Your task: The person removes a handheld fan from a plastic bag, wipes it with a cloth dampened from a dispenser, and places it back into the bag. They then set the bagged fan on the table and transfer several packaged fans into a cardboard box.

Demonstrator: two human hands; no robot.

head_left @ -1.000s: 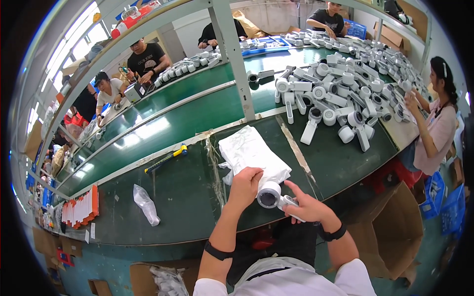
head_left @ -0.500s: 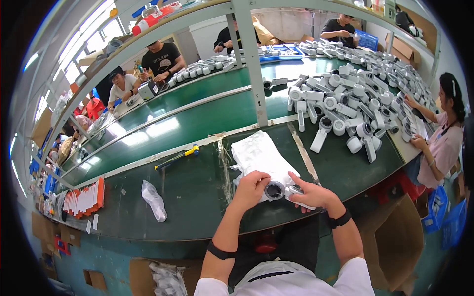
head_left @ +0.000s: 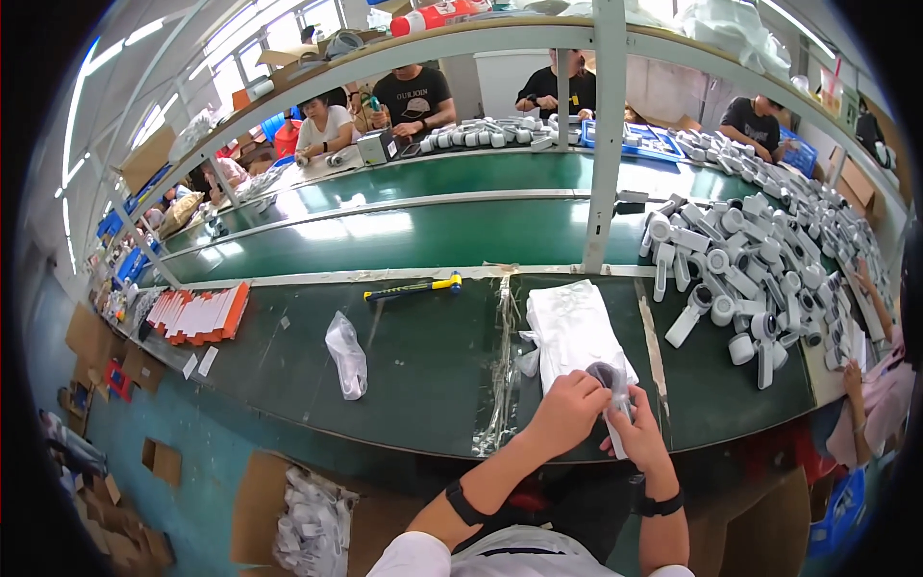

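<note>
We find the left hand (head_left: 569, 415) with fingers curled and nearly closed, pinching at the round head of one handheld device (head_left: 606, 373). The right hand (head_left: 638, 431) is wrapped around the same device's handle. The device sits between both hands, just in front of the body and over the near edge of a stack of white bags (head_left: 575, 327).

The left fingers cover part of the head and the right hand most of the handle; we cannot make out the head's face. A co-worker (head_left: 886, 389), to the right of the hands, is cut off by the dark rim. A carton (head_left: 252, 510), below and left of the hands, is cut by the lower edge.

We count one hammer (head_left: 413, 288) beyond and left of the hands, one bagged item (head_left: 347, 358) left of them, and two white slips (head_left: 199, 363) farther left. The heap of devices (head_left: 760, 279), right of the hands, overlaps too much to count.
</note>
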